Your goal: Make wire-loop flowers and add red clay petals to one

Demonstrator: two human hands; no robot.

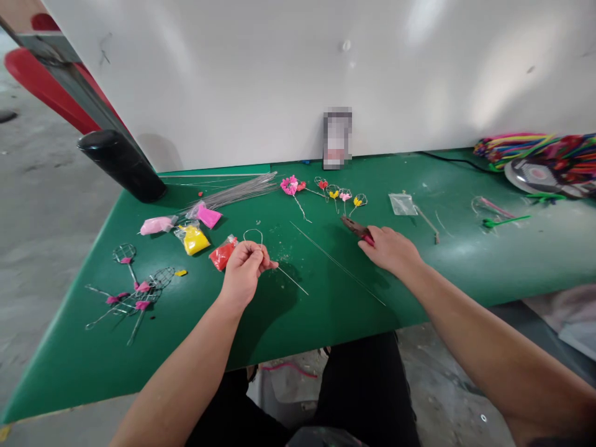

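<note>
My left hand (244, 267) pinches a thin wire (293, 281) whose far end is bent into a round loop above my fingers and whose straight tail points to the lower right. Beside that hand lies a packet of red clay-like material (223, 251). My right hand (391, 248) is closed around the red handles of a pair of pliers (356, 228), the jaws pointing up and left. Just beyond the jaws are small wire flowers with yellow and pink centres (345, 195). Another straight wire (338, 263) rests on the table between my hands.
On the green table (186, 335), yellow (194, 239) and pink packets (156, 225) sit left, near a bundle of wires (242, 191). Wire racket shapes (139, 295) lie far left, below a black cylinder (121, 164). Colourful pipe cleaners (535, 149) are back right. A white panel (261, 81) stands behind.
</note>
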